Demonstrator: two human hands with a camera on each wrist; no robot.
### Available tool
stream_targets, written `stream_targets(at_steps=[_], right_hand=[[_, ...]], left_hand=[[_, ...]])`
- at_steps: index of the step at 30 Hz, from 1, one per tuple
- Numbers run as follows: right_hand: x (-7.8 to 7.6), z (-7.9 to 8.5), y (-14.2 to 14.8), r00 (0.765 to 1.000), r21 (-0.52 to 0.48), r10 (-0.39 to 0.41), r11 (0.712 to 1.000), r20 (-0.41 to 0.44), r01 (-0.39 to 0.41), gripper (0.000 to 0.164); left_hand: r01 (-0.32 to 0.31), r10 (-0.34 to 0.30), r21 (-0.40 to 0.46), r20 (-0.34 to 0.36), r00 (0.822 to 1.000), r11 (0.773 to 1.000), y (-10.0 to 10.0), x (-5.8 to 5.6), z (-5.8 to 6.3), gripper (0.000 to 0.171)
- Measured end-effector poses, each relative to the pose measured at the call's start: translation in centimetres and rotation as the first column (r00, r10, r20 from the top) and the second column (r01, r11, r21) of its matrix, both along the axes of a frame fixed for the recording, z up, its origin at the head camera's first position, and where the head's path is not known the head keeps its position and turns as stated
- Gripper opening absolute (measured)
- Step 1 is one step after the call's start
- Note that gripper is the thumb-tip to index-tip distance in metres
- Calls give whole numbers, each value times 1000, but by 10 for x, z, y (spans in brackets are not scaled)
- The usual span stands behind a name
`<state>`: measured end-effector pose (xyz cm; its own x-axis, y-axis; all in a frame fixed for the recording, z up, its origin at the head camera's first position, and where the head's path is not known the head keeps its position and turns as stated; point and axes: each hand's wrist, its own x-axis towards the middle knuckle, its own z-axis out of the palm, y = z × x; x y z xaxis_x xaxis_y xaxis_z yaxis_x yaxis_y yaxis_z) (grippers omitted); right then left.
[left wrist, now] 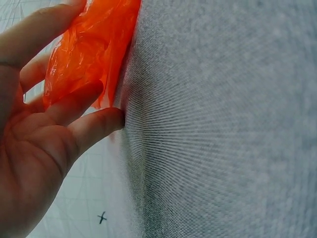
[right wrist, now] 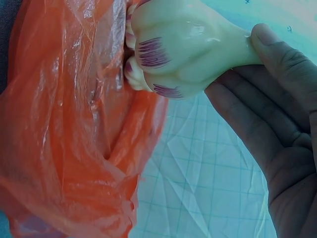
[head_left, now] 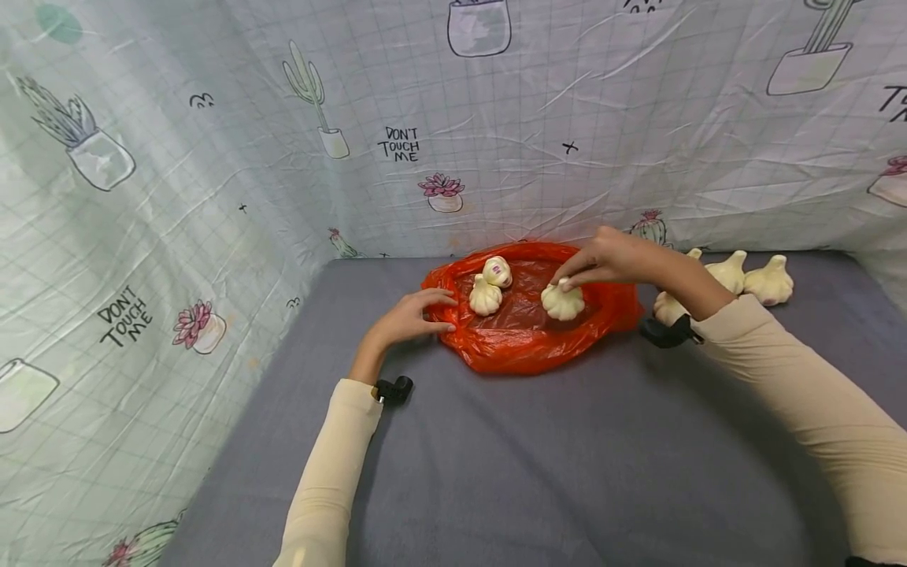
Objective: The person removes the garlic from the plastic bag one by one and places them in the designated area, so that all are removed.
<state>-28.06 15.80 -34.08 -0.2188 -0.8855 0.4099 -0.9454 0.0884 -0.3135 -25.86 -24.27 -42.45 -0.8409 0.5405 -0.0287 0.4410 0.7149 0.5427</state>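
Left hand (head_left: 414,315): fingers loosely spread, touching the crumpled red plastic bag (head_left: 524,356) on the grey cloth-covered bench (head_left: 496,472). Right hand (head_left: 615,256): fingers pinch the stem of a cream, ribbed garlic bulb (head_left: 563,302) at the bag's mouth; only the right wrist view shows its purple streaks. Two similar bulbs (head_left: 485,296) lie inside; further bulbs (head_left: 769,281) sit at far right.

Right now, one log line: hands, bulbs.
left hand: touching left side of red bag | right hand: pinching garlic bulb by stem at bag's mouth | inside bag: two bulbs | right of bag: more bulbs
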Motion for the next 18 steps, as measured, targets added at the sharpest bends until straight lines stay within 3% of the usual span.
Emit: stream_targets(at_steps=[18], right_hand=[[22,6,31,997,-40,-73,996,15,74,22]], left_hand=[[-5,5,-10,-8,1000,1000,0,0,-3,50]])
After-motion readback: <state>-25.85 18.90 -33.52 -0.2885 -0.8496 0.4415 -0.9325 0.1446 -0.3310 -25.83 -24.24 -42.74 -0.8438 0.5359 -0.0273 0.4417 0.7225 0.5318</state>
